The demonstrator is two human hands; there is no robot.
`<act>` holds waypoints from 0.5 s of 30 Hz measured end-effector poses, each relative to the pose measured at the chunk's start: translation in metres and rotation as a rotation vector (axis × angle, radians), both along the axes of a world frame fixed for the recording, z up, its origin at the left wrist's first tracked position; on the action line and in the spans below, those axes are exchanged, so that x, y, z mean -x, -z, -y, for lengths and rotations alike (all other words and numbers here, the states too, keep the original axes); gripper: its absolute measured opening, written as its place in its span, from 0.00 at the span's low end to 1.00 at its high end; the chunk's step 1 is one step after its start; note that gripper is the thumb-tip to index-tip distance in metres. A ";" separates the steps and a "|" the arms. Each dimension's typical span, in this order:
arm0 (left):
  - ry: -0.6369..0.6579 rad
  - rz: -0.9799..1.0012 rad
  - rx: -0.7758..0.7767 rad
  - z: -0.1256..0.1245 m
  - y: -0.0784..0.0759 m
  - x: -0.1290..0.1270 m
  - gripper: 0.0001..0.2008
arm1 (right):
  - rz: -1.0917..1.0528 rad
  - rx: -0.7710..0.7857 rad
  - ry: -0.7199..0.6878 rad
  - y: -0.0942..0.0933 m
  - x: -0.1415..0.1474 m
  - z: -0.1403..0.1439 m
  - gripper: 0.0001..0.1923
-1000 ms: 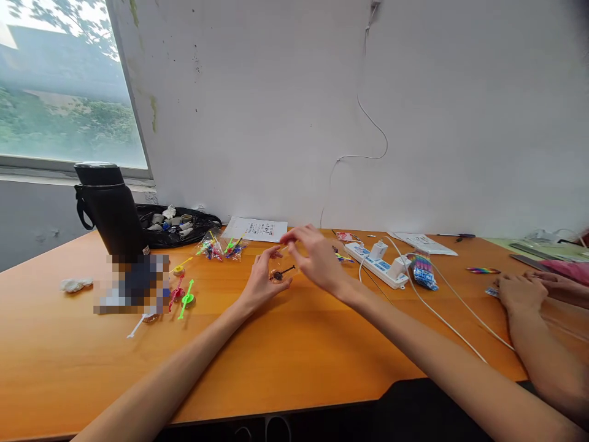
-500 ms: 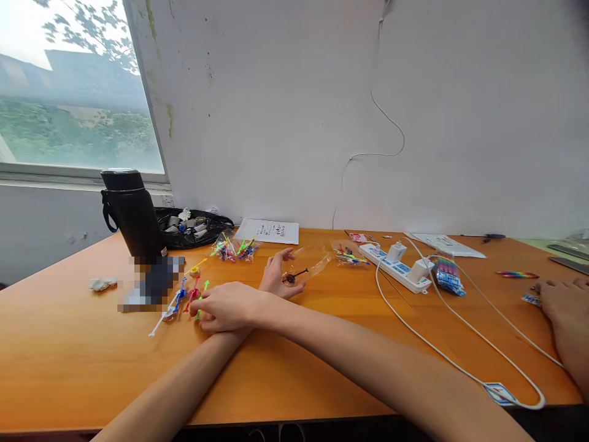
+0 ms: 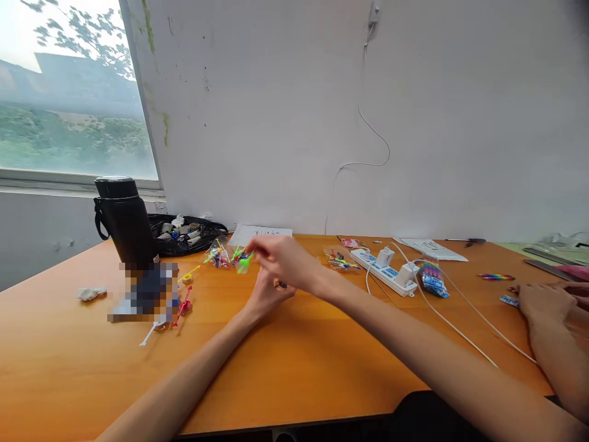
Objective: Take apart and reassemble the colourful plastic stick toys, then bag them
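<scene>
The right hand (image 3: 288, 264) pinches a green toy (image 3: 243, 264) at its fingertips and carries it just left of the left hand (image 3: 267, 293), which rests on the desk (image 3: 294, 362) with its grip closed on a small clear bag (image 3: 278, 283) with a dark piece inside. Judging by this, the step goes best if the left hand keeps the bag's mouth spread and steady while the toy enters stem first, with a light pinch so the thin plastic does not bend. A white sheet (image 3: 264, 233) behind the left hand bears printing too small to read; the bottle (image 3: 124, 221), far to its left, shows no legible label.
</scene>
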State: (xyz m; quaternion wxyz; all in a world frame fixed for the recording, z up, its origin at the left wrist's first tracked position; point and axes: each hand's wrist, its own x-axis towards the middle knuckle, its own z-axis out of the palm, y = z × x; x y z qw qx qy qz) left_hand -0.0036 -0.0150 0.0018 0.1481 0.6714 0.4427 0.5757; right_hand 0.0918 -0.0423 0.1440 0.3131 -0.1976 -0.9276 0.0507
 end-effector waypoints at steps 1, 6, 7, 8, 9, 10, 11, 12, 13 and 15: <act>0.033 -0.008 -0.006 0.002 -0.001 0.000 0.29 | -0.087 0.036 0.055 -0.006 -0.017 -0.002 0.10; 0.101 -0.009 0.008 0.006 -0.001 0.002 0.33 | -0.349 0.060 0.358 -0.020 -0.079 -0.016 0.09; 0.099 -0.001 0.012 0.006 0.000 0.002 0.33 | -0.365 0.046 0.399 -0.020 -0.087 -0.019 0.09; 0.095 0.004 0.012 0.005 0.000 0.003 0.33 | -0.362 0.029 0.432 -0.020 -0.092 -0.022 0.09; 0.092 0.008 0.011 0.004 0.001 0.003 0.33 | -0.342 0.013 0.459 -0.020 -0.097 -0.025 0.09; 0.088 0.012 0.008 0.003 0.001 0.004 0.33 | -0.310 0.002 0.483 -0.020 -0.100 -0.027 0.08; 0.086 0.014 0.005 0.003 0.001 0.004 0.33 | -0.267 -0.002 0.503 -0.019 -0.101 -0.028 0.08; 0.085 0.015 0.002 0.002 0.002 0.005 0.33 | -0.217 0.000 0.519 -0.017 -0.102 -0.029 0.08; 0.085 0.015 -0.002 0.002 0.001 0.005 0.33 | -0.166 0.004 0.532 -0.015 -0.102 -0.029 0.08; 0.089 0.009 -0.013 0.002 0.001 0.005 0.34 | -0.072 0.022 0.545 -0.010 -0.100 -0.028 0.08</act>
